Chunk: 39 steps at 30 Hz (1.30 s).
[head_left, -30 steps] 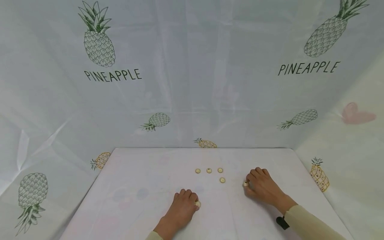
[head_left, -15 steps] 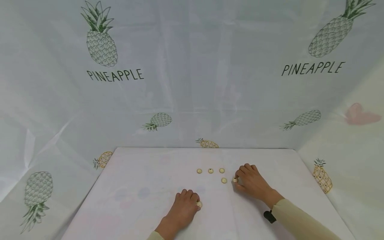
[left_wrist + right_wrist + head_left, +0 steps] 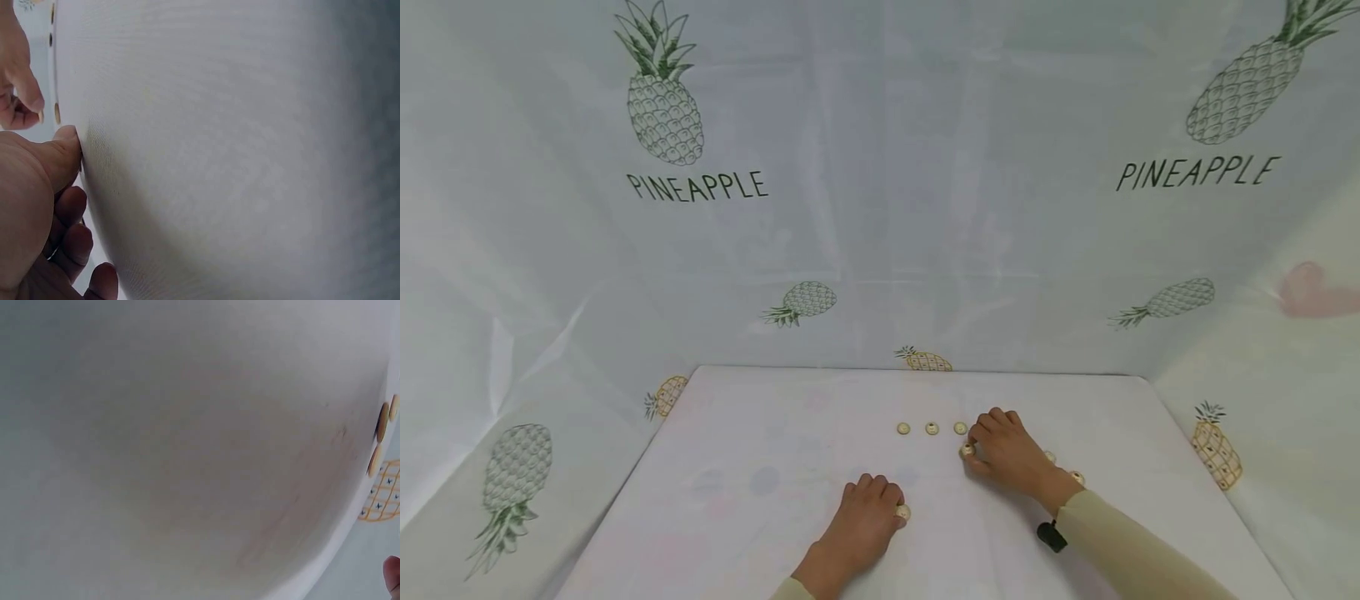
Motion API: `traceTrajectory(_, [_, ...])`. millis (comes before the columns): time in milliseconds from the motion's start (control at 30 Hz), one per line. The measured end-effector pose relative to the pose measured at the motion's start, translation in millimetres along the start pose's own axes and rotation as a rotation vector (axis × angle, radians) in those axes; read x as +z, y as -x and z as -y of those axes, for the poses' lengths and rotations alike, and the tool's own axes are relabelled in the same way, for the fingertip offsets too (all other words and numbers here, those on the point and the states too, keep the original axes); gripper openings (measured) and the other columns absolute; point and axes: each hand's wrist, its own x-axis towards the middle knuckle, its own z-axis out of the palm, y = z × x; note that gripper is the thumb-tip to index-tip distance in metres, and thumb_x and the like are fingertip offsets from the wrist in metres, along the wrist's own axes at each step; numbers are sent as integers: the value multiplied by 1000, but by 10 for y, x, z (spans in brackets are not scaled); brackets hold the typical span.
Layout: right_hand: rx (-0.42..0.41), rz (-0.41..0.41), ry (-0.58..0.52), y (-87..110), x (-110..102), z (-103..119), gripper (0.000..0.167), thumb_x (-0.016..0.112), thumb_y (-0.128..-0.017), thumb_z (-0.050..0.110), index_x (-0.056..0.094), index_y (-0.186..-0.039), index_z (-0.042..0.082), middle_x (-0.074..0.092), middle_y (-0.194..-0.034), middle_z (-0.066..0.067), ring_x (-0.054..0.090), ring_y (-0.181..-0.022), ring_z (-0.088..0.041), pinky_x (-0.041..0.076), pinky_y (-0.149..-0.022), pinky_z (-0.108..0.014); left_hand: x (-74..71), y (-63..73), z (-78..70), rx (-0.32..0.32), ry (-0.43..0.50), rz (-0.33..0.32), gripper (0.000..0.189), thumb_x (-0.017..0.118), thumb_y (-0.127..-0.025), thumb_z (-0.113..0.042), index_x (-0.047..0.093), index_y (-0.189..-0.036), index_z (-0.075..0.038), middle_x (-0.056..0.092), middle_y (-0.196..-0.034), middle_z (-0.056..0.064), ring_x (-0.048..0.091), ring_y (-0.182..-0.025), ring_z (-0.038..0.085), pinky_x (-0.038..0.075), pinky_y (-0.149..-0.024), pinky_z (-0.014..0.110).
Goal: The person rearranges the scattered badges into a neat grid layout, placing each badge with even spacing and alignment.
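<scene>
My left hand (image 3: 867, 521) rests low over the table, its thumb and fingers around a small pale round disc (image 3: 903, 512) that looks wooden. In the left wrist view the left hand (image 3: 37, 187) has curled fingers, and its disc is hidden. My right hand (image 3: 1007, 454) pinches another such disc (image 3: 967, 450) where a loose disc lay; whether one sits on the other cannot be made out. Just beyond lie a right disc (image 3: 960, 427), a middle disc (image 3: 932, 428) with a dark mark, and a left disc (image 3: 903, 428) in a row.
Behind the right wrist, two more discs show, a farther disc (image 3: 1050, 457) and a nearer disc (image 3: 1077, 478). A black object (image 3: 1052, 537) hangs at the right sleeve. The white table (image 3: 760, 433) ends at a pineapple-printed curtain (image 3: 880, 208).
My right hand has moved left with its disc, reaching the lone disc below the row. Two discs have come into sight behind its wrist. The left hand has stayed nearly still; the view shifted slightly.
</scene>
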Motion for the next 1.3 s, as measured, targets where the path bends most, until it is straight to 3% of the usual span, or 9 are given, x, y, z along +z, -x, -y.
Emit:
traceTrajectory(300, [-20,22,-2,-168,68,141,19,80,-91,32,71,-94,15,60,-92,4,46,-90,-17,41,-86,-40,4,-6,9,22,-40,-24,26,77,-94,-41,64,-105,-21,55,-92,-9,42,-85,11,32,-70,28])
traceTrajectory(567, [-10,41,-26,-282,175,236,19,79,-92,34,71,-93,17,60,-92,5,45,-90,-16,41,-88,-41,-46,-5,-20,-16,-24,13,26,77,-94,-41,66,-107,-21,57,-95,-9,45,-88,12,35,-72,29])
traceTrajectory(733, [-14,59,-13,-310,237,268,18,78,-91,34,71,-93,18,60,-92,5,46,-90,-16,41,-87,-41,-12,-8,-10,-21,-20,4,25,77,-95,-41,65,-107,-22,56,-94,-10,46,-88,11,36,-73,29])
traceTrajectory(967, [-59,9,-14,-330,246,311,18,82,-86,30,71,-88,17,60,-88,5,45,-86,-16,39,-82,-40,-11,-7,-11,-22,-6,-6,25,77,-94,-41,65,-106,-22,56,-93,-10,45,-87,11,35,-72,29])
traceTrajectory(1300, [-15,68,-29,-328,227,342,15,79,-87,29,70,-89,17,60,-88,5,43,-86,-15,40,-84,-42,-31,-9,-21,-34,5,10,25,77,-95,-40,65,-108,-22,56,-94,-10,45,-88,11,37,-74,30])
